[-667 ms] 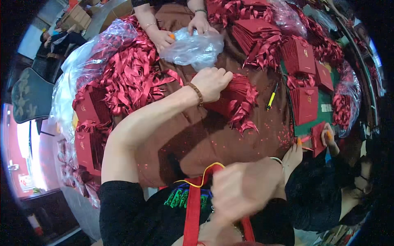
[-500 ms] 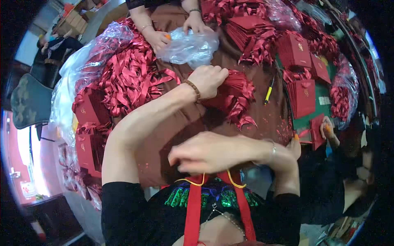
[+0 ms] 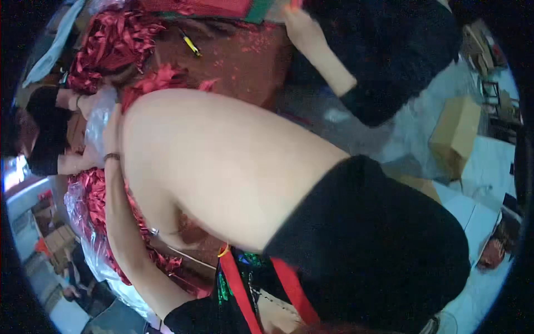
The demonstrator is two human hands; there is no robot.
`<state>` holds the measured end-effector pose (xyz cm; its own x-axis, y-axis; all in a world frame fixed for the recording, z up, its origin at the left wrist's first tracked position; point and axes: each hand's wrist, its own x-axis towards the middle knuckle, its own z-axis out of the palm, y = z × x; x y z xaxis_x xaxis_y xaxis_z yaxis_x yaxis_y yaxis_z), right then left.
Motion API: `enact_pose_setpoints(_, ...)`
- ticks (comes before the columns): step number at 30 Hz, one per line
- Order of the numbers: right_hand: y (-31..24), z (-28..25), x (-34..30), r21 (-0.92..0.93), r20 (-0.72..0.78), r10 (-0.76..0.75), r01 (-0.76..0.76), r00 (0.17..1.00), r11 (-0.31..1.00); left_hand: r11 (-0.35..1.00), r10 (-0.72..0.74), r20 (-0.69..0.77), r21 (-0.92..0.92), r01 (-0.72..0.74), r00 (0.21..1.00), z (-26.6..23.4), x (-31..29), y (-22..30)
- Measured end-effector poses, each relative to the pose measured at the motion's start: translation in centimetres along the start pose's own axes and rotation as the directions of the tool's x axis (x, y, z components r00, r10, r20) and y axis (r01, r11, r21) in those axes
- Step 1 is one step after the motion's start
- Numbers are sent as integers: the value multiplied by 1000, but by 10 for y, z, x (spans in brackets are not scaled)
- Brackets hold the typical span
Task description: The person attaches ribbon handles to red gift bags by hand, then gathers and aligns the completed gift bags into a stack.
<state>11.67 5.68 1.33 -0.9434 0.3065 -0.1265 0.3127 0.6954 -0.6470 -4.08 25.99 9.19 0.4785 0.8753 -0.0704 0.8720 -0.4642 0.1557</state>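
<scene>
My right arm is raised and bent across the middle of the view, large and blurred, its elbow close to the pile in front of me. Below the elbow, my right hand (image 3: 177, 239) is folded back near my chest, past a silver bracelet; its fingers are hidden. At the left, my left hand (image 3: 113, 132), with a brown beaded bracelet at the wrist, reaches beside the red ribbons (image 3: 167, 80) of a bundle. My elbow covers most of that bundle and the left hand's fingertips, so its grip does not show.
Across from me, a co-worker's hands hold a clear plastic bag (image 3: 99, 122). Another person's hand (image 3: 305, 30) works at the far edge, beside a green mat. A yellow cutter (image 3: 191, 43) lies on the brown cloth. Red ribbon heaps (image 3: 114, 44) and a cardboard box (image 3: 457, 131) stand around.
The view has swung to the right, so everything shifts and turns leftward. My right arm has risen from low over the table, with its elbow now high. The left hand stays near the bundle.
</scene>
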Motion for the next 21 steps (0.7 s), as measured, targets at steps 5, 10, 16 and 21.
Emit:
enact_pose_setpoints(5,-41,35,29,76,-38,-71,74,997,994,985,175,83,-11,-174,981,6,20,-39)
enact_pose_setpoints(10,-47,29,72,19,2,-224,224,975,974,916,-42,235,397,-57,971,-26,-3,45)
enact_pose_setpoints(16,-73,16,115,-43,26,-347,348,937,936,914,-163,43,-368,168,986,-24,-48,23)
enact_pose_setpoints(21,-25,-45,58,-75,9,-133,134,991,988,990,133,-134,73,-124,982,0,11,4)
